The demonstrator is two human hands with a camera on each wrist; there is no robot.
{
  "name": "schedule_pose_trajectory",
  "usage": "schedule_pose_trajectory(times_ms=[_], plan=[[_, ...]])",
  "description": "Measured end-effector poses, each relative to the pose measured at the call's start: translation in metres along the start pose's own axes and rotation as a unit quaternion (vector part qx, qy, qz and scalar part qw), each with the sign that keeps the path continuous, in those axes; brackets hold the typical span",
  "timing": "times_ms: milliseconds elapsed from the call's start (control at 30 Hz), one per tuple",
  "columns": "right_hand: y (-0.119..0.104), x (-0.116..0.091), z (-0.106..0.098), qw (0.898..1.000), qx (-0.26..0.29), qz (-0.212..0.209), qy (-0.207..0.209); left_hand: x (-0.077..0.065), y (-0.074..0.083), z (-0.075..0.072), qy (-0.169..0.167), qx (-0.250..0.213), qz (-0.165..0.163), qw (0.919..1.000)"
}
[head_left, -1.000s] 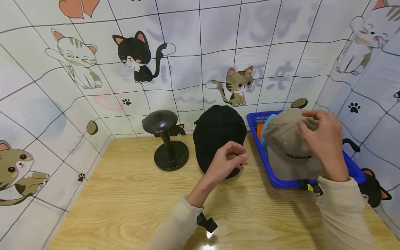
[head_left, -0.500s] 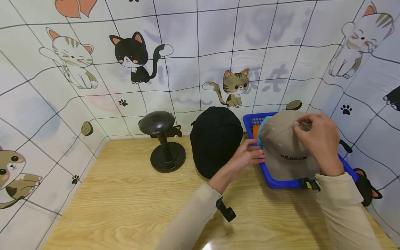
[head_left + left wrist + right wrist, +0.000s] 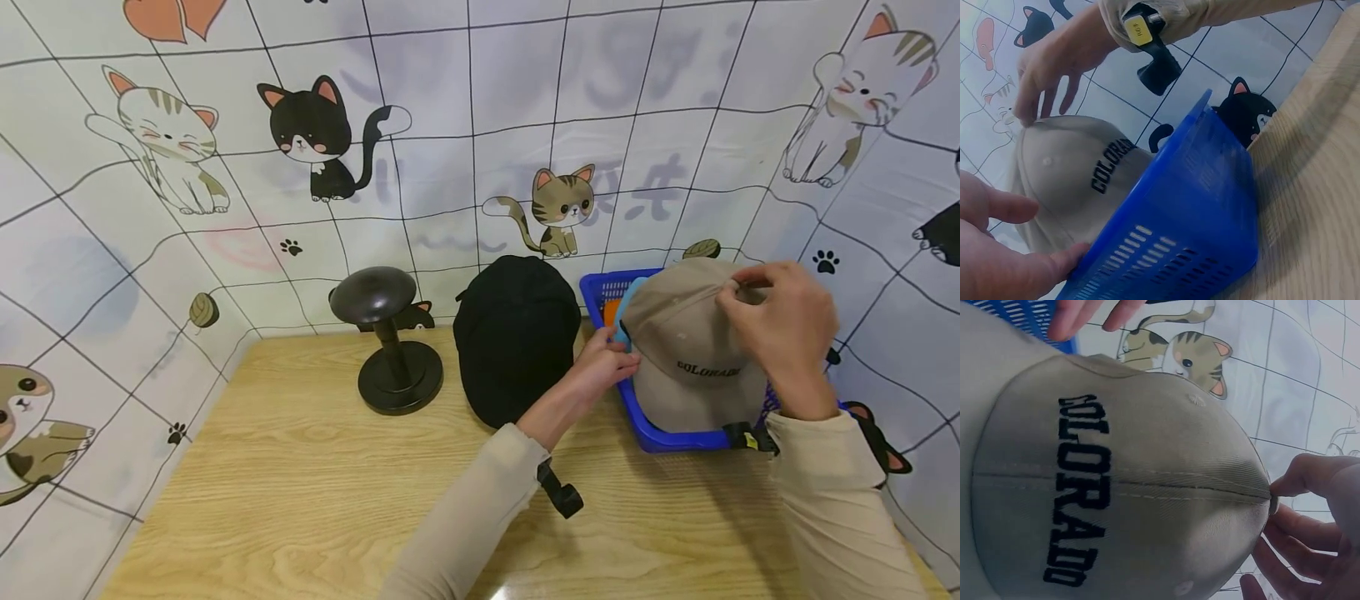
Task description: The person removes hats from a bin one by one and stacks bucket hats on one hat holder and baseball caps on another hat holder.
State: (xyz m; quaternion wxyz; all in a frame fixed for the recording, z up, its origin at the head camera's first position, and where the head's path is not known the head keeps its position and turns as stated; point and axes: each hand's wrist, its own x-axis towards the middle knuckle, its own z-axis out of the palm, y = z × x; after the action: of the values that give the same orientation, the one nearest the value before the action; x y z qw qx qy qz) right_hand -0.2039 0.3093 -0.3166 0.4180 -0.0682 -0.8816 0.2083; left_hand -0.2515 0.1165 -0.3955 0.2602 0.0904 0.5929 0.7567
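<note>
A beige baseball cap (image 3: pixel 686 333) with "COLORADO" lettering sits tilted in a blue plastic basket (image 3: pixel 652 437). My right hand (image 3: pixel 787 321) pinches the button at the cap's crown between thumb and fingertips, as the right wrist view shows clearly. At the basket's left rim is my left hand (image 3: pixel 600 367). In the left wrist view its thumb (image 3: pixel 1054 265) touches the rim, and a fairly straight finger (image 3: pixel 1013 206) lies apart from it, close to the cap. Light blue (image 3: pixel 628 304) and orange (image 3: pixel 612 312) items show partly behind the cap.
A black cap (image 3: pixel 517 342) stands on the wooden table (image 3: pixel 337 492) left of the basket, beside my left forearm. Farther left is a dark hat stand (image 3: pixel 386 337) with a rounded top. Cat-patterned cloth walls (image 3: pixel 442 200) enclose the back and sides.
My left hand has moved right from in front of the black cap to the basket's left rim. My right hand has come onto the beige cap's button, and the cap has risen slightly.
</note>
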Motion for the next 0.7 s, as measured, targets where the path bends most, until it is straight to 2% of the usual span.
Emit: schedule_pose_trajectory(times_ms=[300, 500, 700], plan=[[-0.006, 0.014, -0.009, 1.0, 0.011, -0.001, 0.025, 0.004, -0.003, 0.004, 0.009, 0.036, 0.045, 0.9983], [-0.014, 0.026, -0.02, 0.999, 0.021, -0.005, 0.044, 0.001, 0.0, 0.004, 0.008, 0.044, 0.076, 0.9961], [-0.018, 0.031, -0.032, 0.997, 0.048, 0.043, 0.03, -0.009, 0.006, 0.01, 0.013, 0.054, 0.096, 0.9938]])
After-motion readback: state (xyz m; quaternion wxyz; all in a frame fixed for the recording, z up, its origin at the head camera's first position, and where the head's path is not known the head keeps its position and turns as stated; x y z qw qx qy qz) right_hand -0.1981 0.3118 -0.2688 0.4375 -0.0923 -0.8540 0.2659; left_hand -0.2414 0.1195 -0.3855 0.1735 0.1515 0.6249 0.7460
